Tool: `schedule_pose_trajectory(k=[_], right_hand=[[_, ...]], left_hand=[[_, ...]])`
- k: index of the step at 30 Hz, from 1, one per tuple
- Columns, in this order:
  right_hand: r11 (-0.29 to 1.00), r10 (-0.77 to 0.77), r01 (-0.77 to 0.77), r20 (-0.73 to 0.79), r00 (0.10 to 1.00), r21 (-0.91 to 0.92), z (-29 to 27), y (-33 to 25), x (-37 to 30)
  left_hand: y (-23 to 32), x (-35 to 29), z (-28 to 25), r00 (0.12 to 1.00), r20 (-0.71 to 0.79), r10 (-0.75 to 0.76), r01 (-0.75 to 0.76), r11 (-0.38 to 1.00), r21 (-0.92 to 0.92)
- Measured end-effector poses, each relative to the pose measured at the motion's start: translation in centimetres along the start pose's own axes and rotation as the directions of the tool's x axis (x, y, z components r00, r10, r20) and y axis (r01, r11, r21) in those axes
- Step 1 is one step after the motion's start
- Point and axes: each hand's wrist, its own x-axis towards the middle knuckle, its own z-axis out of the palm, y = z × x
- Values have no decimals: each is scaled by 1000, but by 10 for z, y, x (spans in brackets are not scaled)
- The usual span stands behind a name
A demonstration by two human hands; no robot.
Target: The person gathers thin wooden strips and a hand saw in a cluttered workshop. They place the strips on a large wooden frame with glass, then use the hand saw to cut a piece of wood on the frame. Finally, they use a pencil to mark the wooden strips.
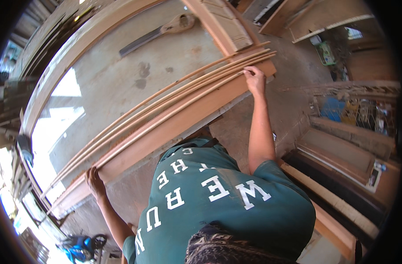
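A long thin wooden strip [209,93] lies along the near rail [196,112] of a large wooden frame. My right hand [256,80] pinches it close to its far right end, with thumb and fingers together. At the near left end, my left hand [94,182] has its fingers closed around the strip, beside the rail's edge. Several similar loose strips [172,91] run beside it, just beyond, fanning slightly apart toward the left. A handsaw [161,35] with a wooden handle rests on the grey panel [108,83] inside the frame.
A carved wooden piece [227,26] lies across the frame's far right. Framed wooden panels [337,152] and boards [337,207] are stacked on the right. Timber [51,35] is piled at the far left. A blue motorcycle [80,248] stands at the lower left.
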Motion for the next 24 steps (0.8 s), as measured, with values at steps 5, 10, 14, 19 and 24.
schedule_pose_trajectory(k=[5, 10, 14, 19, 24], right_hand=[[1000, -4, 3, -14, 1000, -10, -4, -6, -1], [1000, 11, -11, 16, 1000, -24, -2, -5, 1], [999, -2, 1, -26, 1000, -40, 3, -6, 0], [1000, -29, 28, -82, 996, -15, 10, 0, -1], [996, 54, -45, -107, 993, 83, 13, 0, -4]], left_hand=[[-3, 1, 13, 999, -43, 31, -28, 998, 53], [-12, -1, 15, 999, -34, 39, -37, 997, 63], [-9, 0, 14, 999, -41, 16, -14, 999, 47], [-10, 0, 16, 998, -63, 15, -13, 999, 31], [-10, 1, 16, 998, -60, 15, -13, 999, 31]])
